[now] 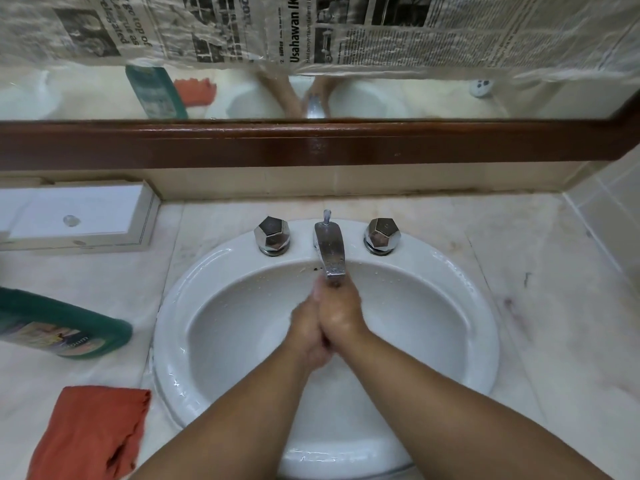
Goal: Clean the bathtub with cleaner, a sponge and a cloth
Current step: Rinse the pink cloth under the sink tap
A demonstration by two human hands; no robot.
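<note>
Though rumpled, flat orange cloth

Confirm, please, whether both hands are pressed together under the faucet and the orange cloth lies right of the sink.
Not quite: the head view shows the orange cloth left of the sink, not right. The left hand and right hand are pressed together under the faucet.

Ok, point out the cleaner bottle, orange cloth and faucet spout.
cleaner bottle (62, 310): head view, on its green body.
orange cloth (90, 434): head view, middle of the fabric.
faucet spout (330, 251): head view, chrome upper side.
</note>
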